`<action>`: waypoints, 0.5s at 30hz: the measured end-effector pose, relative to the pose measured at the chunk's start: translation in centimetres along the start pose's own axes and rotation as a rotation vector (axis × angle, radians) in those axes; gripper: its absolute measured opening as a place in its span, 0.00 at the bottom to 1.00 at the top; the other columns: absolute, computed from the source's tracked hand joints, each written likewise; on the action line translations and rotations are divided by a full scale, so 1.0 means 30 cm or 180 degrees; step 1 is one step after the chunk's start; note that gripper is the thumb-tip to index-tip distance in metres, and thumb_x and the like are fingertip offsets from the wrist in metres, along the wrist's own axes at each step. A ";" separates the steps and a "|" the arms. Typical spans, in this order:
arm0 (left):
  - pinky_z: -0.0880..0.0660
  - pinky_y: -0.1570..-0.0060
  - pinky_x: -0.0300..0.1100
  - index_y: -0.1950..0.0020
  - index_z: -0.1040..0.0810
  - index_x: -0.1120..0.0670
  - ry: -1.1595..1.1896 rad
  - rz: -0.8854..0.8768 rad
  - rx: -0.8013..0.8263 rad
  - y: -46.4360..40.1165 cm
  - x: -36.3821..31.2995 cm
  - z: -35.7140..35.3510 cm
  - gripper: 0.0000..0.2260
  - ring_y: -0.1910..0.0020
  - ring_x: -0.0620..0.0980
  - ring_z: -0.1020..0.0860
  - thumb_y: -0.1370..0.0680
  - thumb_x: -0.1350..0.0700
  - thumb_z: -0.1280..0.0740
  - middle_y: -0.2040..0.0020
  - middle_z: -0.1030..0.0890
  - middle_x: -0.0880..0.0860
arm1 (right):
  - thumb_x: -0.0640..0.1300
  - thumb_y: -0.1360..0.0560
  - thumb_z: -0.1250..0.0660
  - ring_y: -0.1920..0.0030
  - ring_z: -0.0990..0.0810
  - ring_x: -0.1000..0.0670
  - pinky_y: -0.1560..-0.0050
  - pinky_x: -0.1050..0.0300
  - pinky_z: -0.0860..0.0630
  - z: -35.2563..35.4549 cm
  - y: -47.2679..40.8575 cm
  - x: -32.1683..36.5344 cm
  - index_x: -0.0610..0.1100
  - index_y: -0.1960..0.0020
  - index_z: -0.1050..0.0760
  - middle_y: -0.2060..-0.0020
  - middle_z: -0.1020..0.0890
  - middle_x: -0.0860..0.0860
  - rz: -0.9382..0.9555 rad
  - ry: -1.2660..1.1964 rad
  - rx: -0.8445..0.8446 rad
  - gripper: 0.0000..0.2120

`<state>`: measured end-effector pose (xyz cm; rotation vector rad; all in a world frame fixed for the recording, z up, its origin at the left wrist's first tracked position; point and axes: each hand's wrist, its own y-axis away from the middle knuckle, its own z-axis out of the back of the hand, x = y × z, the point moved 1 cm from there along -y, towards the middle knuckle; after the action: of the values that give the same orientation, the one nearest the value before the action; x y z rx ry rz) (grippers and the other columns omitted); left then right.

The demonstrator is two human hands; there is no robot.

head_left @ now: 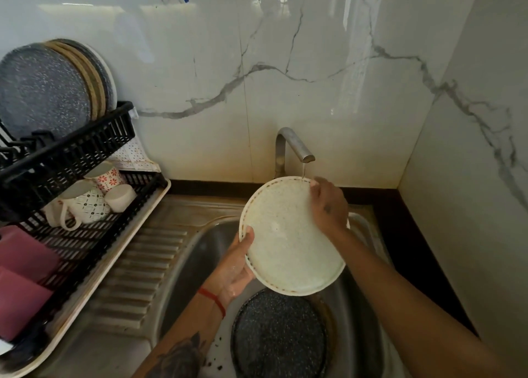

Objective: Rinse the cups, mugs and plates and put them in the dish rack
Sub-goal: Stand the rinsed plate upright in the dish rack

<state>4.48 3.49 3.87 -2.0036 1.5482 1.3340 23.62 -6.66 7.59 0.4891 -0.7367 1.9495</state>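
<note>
A cream speckled plate (288,240) with a stitched-pattern rim is tilted over the sink (194,257), its top edge under a thin stream from the tap (294,146). My left hand (238,266) grips its lower left rim, thumb on the front. At the upper right edge, my right hand (328,203) lies over the plate, fingertips on the rim near the water. A dark speckled plate (278,335) lies in the sink below. The black dish rack (71,155) at the left holds several plates (45,92) upright on top and three mugs (91,197) on its lower tier.
Pink items (23,275) sit at the front of the rack's lower tier. The rack stands on a cream tray (114,252) beside the ribbed steel drainboard (143,263). Marble-look walls close in behind and on the right.
</note>
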 end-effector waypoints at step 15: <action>0.20 0.55 0.57 0.40 0.20 0.51 0.0851 0.0032 0.0090 -0.035 0.067 0.020 0.21 0.45 0.60 0.19 0.23 0.41 0.42 0.41 0.19 0.59 | 0.66 0.26 0.68 0.24 0.64 0.44 0.27 0.45 0.68 0.079 -0.010 -0.034 0.50 0.24 0.67 0.25 0.65 0.47 0.1479 0.1836 0.0391 0.35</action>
<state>5.10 3.08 1.64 -2.2327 1.6788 1.0750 24.43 -8.82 8.81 -0.2040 -0.3732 2.4144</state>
